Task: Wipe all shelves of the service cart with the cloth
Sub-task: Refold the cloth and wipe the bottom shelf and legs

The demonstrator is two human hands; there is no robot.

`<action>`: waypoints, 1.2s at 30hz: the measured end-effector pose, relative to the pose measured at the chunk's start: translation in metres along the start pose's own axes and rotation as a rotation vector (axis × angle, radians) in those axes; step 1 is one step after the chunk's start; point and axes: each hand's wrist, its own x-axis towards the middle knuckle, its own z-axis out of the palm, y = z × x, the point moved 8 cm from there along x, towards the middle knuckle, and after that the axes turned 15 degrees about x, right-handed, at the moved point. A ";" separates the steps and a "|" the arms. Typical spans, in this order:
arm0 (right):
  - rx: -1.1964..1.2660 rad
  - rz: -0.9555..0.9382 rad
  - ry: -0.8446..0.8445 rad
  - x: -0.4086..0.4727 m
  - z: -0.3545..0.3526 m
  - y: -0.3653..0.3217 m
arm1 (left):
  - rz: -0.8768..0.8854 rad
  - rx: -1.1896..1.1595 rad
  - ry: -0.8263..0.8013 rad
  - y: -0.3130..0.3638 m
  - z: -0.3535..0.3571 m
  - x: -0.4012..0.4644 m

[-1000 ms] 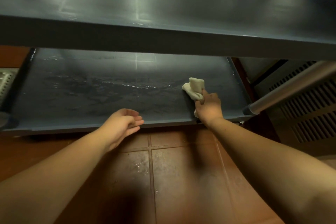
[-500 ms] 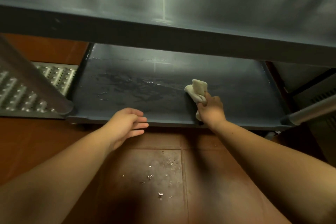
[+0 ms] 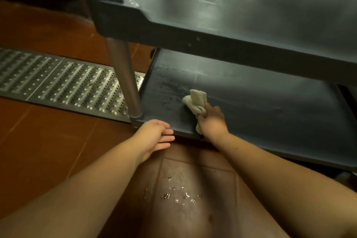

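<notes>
A small, cream-white cloth (image 3: 194, 101), soft and scrunched into a lumpy bundle, sits just right of the middle of the frame. It rests on the flat, dark grey bottom shelf (image 3: 270, 114) of the service cart, near the shelf's left end and close to its front lip. The right hand (image 3: 211, 121) has its fingers curled tight round the cloth's lower part, and a little tail of cloth pokes out under the hand at the shelf's edge. The shelf looks smooth and hard, with shiny wet streaks and smears to the left of the cloth.

The left hand (image 3: 154, 135) is in the middle of the frame, just left of the right hand. Its fingers are mostly straight and loose, and it holds nothing. It is right by the front lip of the shelf; whether it touches cannot be told.

Above, filling the upper right of the frame, is another dark grey shelf (image 3: 241, 6), glossy and a bit blurry. A round, silvery metal post (image 3: 125, 79) stands at the cart's left corner.

At the left lies a bumpy metal floor grate (image 3: 58, 81) full of little holes. The floor is smooth, red-brown tiles (image 3: 48, 150), with wet drops at the bottom middle.
</notes>
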 end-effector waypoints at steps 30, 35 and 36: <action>0.057 0.071 0.054 -0.002 -0.082 0.086 | 0.021 0.138 -0.038 0.031 0.114 -0.009; 0.077 0.153 0.149 -0.007 -0.156 0.172 | 0.087 0.168 -0.085 0.053 0.194 -0.004; 0.082 0.182 0.163 -0.010 -0.170 0.189 | 0.096 0.181 -0.093 0.057 0.209 -0.003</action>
